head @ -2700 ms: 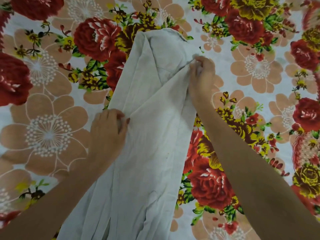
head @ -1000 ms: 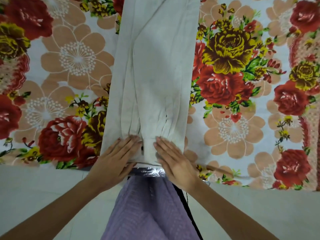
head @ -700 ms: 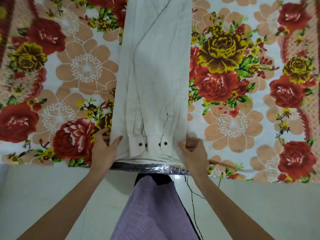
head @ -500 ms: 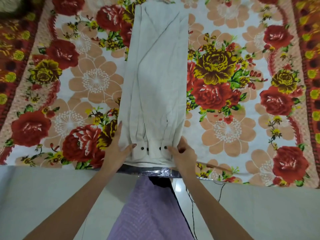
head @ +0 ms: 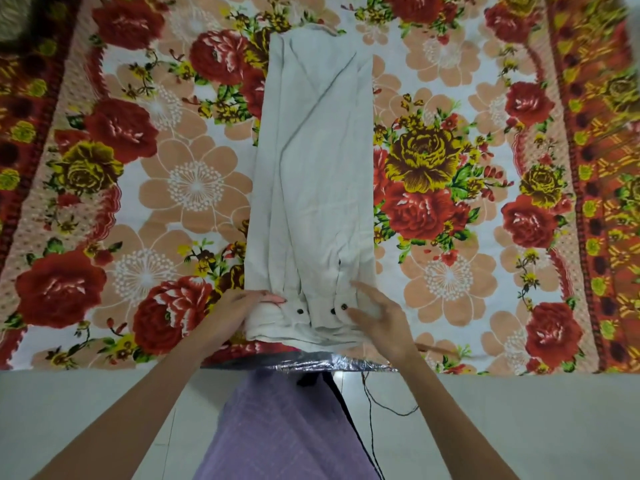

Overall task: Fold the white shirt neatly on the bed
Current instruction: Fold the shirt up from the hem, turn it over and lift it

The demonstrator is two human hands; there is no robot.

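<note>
Lengthwise, the shirt point(head: 315, 174) lay as a long narrow strip down the middle of the flowered bed point(head: 450, 278), its buttoned cuffs point(head: 320, 311) at the near edge. Her left hand point(head: 239, 311) had closed on the near left corner, bunching the cloth, while the right hand point(head: 379, 315) rested open on the near right corner, fingers spread, gripping nothing.

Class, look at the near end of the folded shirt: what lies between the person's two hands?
In the head view, the shirt's buttoned cuffs with dark buttons lie between the left hand and right hand, on the floral bedsheet.
</note>
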